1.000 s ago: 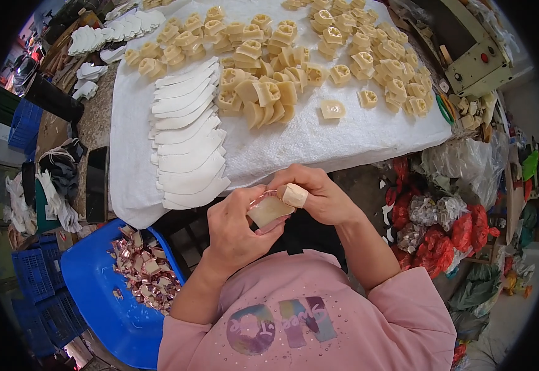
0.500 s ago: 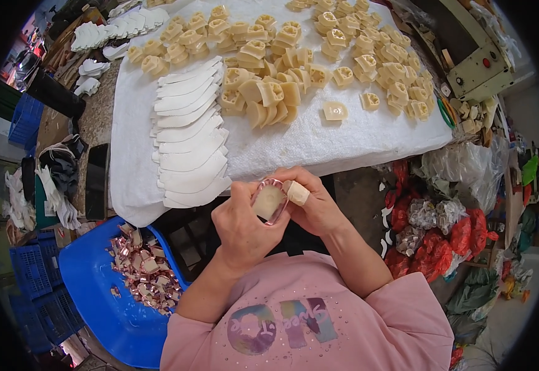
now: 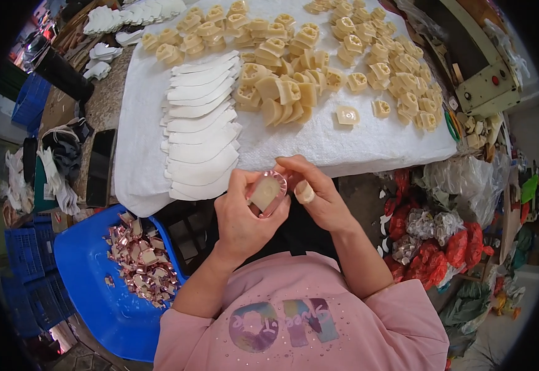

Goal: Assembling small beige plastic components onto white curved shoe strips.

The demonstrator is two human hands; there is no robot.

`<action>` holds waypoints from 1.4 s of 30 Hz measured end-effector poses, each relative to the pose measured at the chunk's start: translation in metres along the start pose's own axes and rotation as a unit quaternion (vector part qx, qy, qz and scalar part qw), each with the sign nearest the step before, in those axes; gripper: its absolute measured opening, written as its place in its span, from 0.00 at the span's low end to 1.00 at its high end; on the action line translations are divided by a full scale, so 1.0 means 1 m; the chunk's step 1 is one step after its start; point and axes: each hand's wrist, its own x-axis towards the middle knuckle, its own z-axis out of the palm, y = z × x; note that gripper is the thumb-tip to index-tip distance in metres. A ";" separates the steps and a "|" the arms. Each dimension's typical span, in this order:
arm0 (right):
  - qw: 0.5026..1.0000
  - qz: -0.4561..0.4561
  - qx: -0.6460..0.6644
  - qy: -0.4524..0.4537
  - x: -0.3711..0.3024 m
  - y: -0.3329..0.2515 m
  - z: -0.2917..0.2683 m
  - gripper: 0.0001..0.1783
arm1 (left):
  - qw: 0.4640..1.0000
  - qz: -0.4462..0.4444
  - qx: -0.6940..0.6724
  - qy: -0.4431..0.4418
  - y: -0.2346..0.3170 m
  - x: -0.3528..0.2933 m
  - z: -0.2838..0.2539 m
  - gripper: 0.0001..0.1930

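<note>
My left hand [image 3: 243,216] is closed around a shoe-heel-shaped block [image 3: 265,196]. Its flat face is beige, and shiny pink film wraps its sides, with pleats round the curved edge. Close on its right is my right hand [image 3: 319,196], fingers stretched toward the rim and thumb held away from the block. Pale tape covers that thumb's tip. Whether the right fingertips touch the film cannot be made out. Just beyond my hands, a row of overlapping white curved pieces [image 3: 204,145] lies on the white cloth-covered table [image 3: 294,145].
Many bare beige heel blocks [image 3: 288,93] are heaped across the far table. At lower left, a blue tub [image 3: 105,309] holds pink-wrapped blocks [image 3: 149,260]. Red plastic bags [image 3: 430,260] lie to the right. A dark phone [image 3: 101,167] rests at the left edge.
My right thumb has moved off the block and the right hand has shifted slightly right. The block is tilted differently in my left hand. The whole view has shifted a little.
</note>
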 end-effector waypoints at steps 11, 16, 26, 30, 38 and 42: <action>0.979 -0.061 -0.193 -0.021 0.014 -0.012 0.016 0.11 | 0.991 0.020 -0.091 -0.092 -0.016 -0.007 -0.028 0.14; 0.953 -0.107 -0.281 -0.042 0.027 -0.021 0.035 0.12 | 0.969 -0.053 -0.234 -0.060 -0.014 -0.019 -0.044 0.09; 0.918 -0.084 -0.387 -0.025 0.088 0.008 0.033 0.12 | 0.888 -0.084 0.329 0.310 -0.083 -0.074 -0.189 0.11; 0.891 -0.107 -0.437 -0.056 0.098 0.013 0.040 0.14 | 0.760 -0.245 0.513 0.315 -0.092 -0.116 -0.246 0.13; 0.847 -0.127 -0.507 -0.097 0.122 0.018 0.068 0.12 | 0.899 -0.010 0.351 0.262 -0.061 -0.037 -0.172 0.13; 0.816 -0.138 -0.551 -0.111 0.131 0.021 0.085 0.11 | 0.944 0.103 0.288 0.127 -0.052 -0.003 -0.125 0.15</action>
